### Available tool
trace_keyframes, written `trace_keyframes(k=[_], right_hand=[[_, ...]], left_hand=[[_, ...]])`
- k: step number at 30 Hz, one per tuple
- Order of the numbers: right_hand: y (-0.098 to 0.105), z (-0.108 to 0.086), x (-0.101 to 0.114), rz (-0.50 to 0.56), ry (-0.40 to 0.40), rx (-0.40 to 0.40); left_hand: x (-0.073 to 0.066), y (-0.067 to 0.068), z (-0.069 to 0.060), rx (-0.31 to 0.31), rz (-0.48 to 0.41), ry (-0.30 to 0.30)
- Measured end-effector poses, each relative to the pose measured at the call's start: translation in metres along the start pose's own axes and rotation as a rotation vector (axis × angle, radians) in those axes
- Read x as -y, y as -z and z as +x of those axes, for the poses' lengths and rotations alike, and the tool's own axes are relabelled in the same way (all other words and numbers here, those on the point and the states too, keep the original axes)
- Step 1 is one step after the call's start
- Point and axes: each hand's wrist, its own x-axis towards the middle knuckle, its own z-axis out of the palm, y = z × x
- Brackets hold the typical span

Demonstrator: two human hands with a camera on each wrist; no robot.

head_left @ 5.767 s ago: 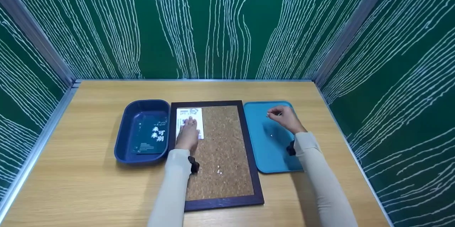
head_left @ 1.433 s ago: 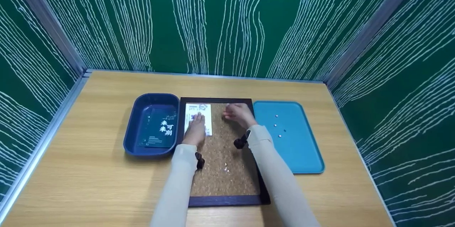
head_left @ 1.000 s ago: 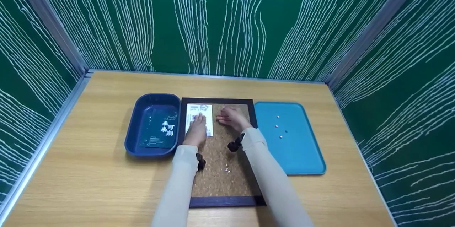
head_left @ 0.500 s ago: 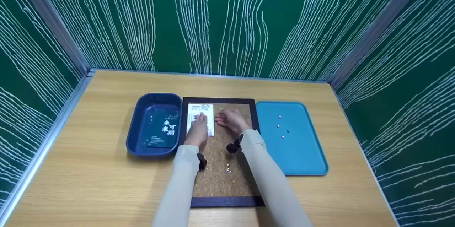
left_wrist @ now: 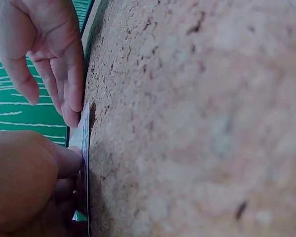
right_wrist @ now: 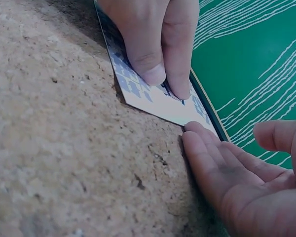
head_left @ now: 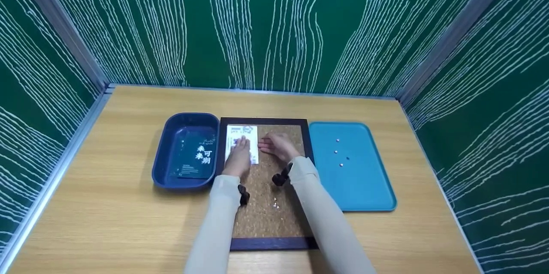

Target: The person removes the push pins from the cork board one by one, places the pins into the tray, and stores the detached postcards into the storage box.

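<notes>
In the head view a white printed card (head_left: 253,145) lies at the upper left of a cork board (head_left: 257,222) with a dark frame. My left hand (head_left: 239,158) presses it down with fingers extended; the right wrist view shows the thumb and a finger (right_wrist: 177,74) on its face. My right hand (head_left: 279,145) is at the card's right edge. Its fingertips (right_wrist: 192,127) touch or almost touch that edge, the thumb stands apart, and I see nothing held. Small shiny bits (head_left: 275,203) sit lower on the cork.
To the left stands a dark blue bin (head_left: 158,167) with a dark green printed packet (head_left: 195,158) in it. A teal tray (head_left: 364,188) at the right carries several small pieces (head_left: 336,152). Green walls with white lines (head_left: 291,29) enclose the table (head_left: 107,205).
My right hand has come left from over the teal tray, where its fingers were pinched together, to the card's right edge. The left hand stays on the card. Little moves in the last half second.
</notes>
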Motion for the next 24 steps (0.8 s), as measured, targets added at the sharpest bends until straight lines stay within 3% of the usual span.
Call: trace_keyframes(k=[14, 24], right_hand=[[-0.005, 0.001, 0.001, 0.008, -0.019, -0.008], [-0.010, -0.001, 0.001, -0.010, -0.013, -0.025]], left_hand=[[0.008, -0.008, 0.008, -0.025, -0.072, -0.012], [0.002, -0.001, 0.000, -0.036, -0.006, -0.029]])
